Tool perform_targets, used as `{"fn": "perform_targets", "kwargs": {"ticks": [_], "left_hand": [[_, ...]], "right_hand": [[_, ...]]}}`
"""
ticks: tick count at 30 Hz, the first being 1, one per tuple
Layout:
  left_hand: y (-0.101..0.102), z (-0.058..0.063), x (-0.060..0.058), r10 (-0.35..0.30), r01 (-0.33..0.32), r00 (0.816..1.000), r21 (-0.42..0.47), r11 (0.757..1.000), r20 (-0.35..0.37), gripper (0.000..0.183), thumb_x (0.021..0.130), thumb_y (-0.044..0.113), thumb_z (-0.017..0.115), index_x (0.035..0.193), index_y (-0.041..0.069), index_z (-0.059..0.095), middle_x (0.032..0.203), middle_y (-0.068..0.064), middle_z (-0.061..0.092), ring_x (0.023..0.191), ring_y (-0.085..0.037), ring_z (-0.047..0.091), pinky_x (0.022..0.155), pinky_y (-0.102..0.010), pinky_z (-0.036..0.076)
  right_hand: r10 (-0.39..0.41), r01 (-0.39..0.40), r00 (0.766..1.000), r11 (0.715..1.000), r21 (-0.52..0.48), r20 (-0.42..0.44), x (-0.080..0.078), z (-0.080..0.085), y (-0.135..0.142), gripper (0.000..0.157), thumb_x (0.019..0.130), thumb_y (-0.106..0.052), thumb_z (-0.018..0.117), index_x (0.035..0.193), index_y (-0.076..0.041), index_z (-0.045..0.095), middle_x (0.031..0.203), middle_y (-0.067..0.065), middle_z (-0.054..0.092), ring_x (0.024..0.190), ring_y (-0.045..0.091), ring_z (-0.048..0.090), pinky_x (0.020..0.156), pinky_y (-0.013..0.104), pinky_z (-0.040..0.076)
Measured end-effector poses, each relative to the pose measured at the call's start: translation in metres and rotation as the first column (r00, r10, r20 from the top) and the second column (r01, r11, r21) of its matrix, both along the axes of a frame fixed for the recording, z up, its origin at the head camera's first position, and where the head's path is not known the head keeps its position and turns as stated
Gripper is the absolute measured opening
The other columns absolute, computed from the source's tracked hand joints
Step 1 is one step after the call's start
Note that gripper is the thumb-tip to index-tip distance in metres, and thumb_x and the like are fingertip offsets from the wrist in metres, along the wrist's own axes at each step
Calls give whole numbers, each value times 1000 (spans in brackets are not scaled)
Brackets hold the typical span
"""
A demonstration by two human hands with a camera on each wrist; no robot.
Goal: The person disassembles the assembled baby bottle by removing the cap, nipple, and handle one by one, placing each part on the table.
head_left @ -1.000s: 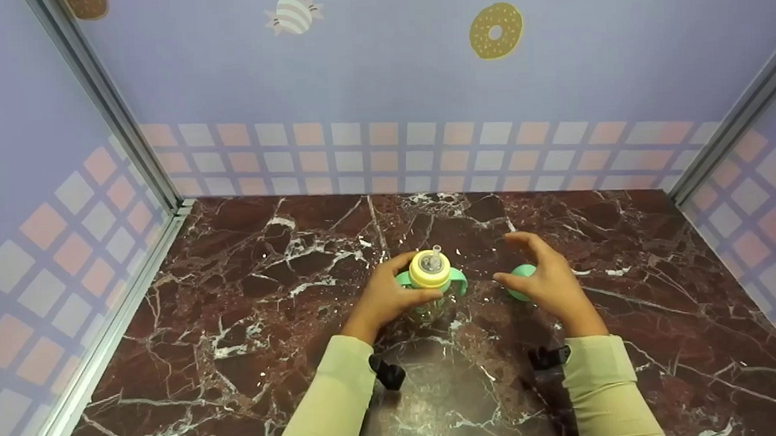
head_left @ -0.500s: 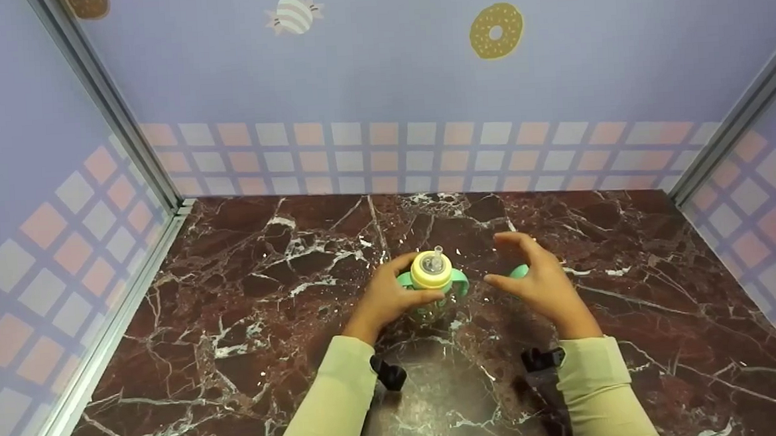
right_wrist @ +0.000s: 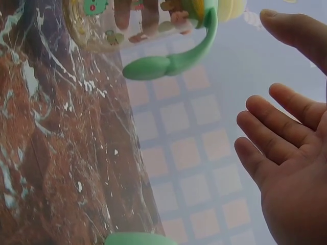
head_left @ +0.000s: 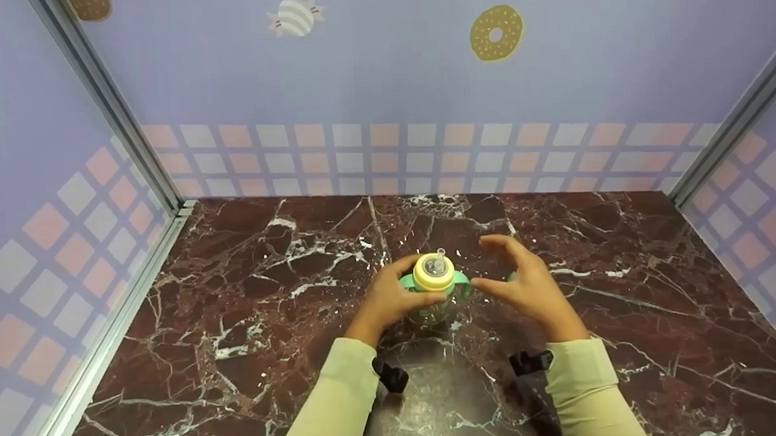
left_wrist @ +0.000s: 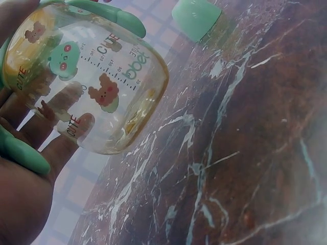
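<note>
1. A clear plastic bottle point(head_left: 429, 314) with a round yellow collar point(head_left: 425, 284) is at the centre of the head view, near-upright, spout up, over the tabletop point(head_left: 271, 397) of dark red, white-veined marble pattern. Whether its base touches the surface cannot be told.
2. The left hand point(head_left: 392, 294) grips the bottle, thumb on the near side, fingers curled round the far side and visible through the transparent wall.
3. The right hand point(head_left: 531, 287) is wide open and holds nothing; its thumb and fingers are spread apart, facing the bottle, with the thumb tip just beside one handle.
4. Bottle details: a translucent spout point(head_left: 441, 260) rises from the collar; two curved green plastic handles point(right_wrist: 168, 65) flank the body, which bears cartoon animals, the word "CUTE" and a measuring scale.
5. A pale green rounded cap point(left_wrist: 196, 19) rests on the tabletop, apart from the bottle; in the head view the right hand hides most of it.
6. Background: a lavender wall point(head_left: 380, 65) with pink and white squares along its lower part.
</note>
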State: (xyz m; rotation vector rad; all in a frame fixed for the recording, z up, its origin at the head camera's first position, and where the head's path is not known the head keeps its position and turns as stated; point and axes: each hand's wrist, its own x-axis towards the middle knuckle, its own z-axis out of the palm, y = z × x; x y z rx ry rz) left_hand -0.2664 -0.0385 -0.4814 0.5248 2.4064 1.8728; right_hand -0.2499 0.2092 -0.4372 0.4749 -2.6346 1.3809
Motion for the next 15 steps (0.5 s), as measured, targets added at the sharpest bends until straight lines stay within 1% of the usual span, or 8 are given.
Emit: {"fn": "perform_targets", "kwargs": {"ticks": [4,7,12,15], "left_hand": [[0,1,0,20,-21,1000,-30,999,-15,75,62,35,91,130,23,61,121,4,67,101,-15,62,93,-37,49],[0,1,1,30,-31,999,-41,999,-22,75,62,35,91,130,23,61,121,3,67,101,-14,62,92,-37,50],[3,0,2,-1,1,1000,9,1000,-6,73,64,26,90,130,19,61,121,-1,67,102,-16,62,93,-36,50],[5,-1,1,-14,14,1000,27,1000,-15,73,64,25,90,130,17,61,121,-2,67,102,-17,62,93,-36,50]], "right_hand": [[29,-29,1000,999,-34,4,-1,0,-6,73,71,-34,85,134,-15,52,135,9,58,126,27,54,109,48,39],[44,-43,999,998,-52,3,-2,-1,-9,73,71,-32,85,133,-14,52,134,7,59,127,28,53,111,48,37],[44,-44,999,997,-59,6,-1,-3,-12,73,70,-34,86,133,-14,53,132,5,60,126,25,54,111,48,37],[41,-41,999,997,-68,4,-2,-3,-13,74,69,-36,86,132,-14,54,131,5,61,126,25,54,111,47,37]]}}
